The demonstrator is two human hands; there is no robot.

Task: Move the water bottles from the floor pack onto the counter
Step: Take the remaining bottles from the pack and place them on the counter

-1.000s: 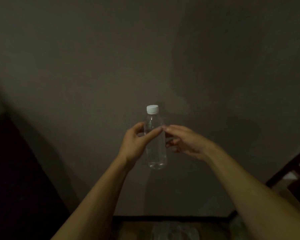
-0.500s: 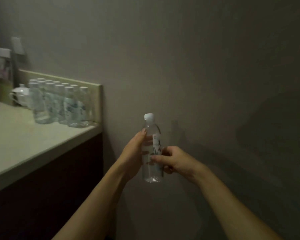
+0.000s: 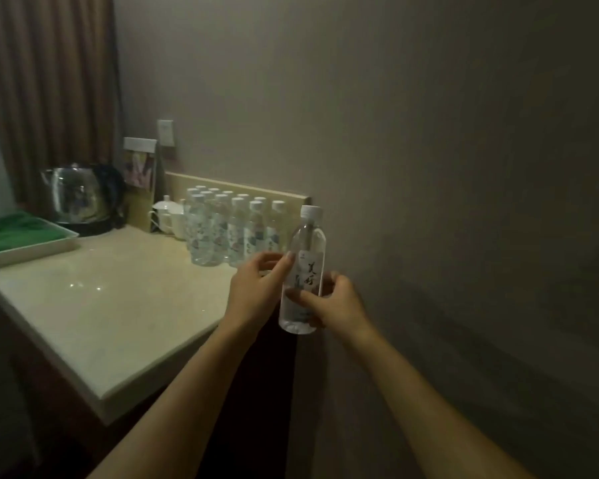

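Head camera: a person holds a clear water bottle point(image 3: 303, 271) upright in both hands in front of a grey wall point(image 3: 429, 133), just past the right-hand end of a pale counter point(image 3: 118, 305). The left hand point(image 3: 256, 288) wraps the bottle's label from the nine o'clock side, fingers curled round it; the right hand point(image 3: 336, 302) grips the lower half from the three o'clock side, thumb across the front. The bottle's white cap point(image 3: 311, 211) is on, and its base hangs in the air, off the counter's edge. At the bottle's ten o'clock, a cluster of capped bottles point(image 3: 229, 226) stands on the counter against the backsplash point(image 3: 239, 188). Farther toward nine o'clock sit white cups point(image 3: 168, 216), a steel kettle point(image 3: 80, 198) and a tray point(image 3: 28, 243) holding a green cloth point(image 3: 11, 229). A brown curtain point(image 3: 49, 81) hangs behind.
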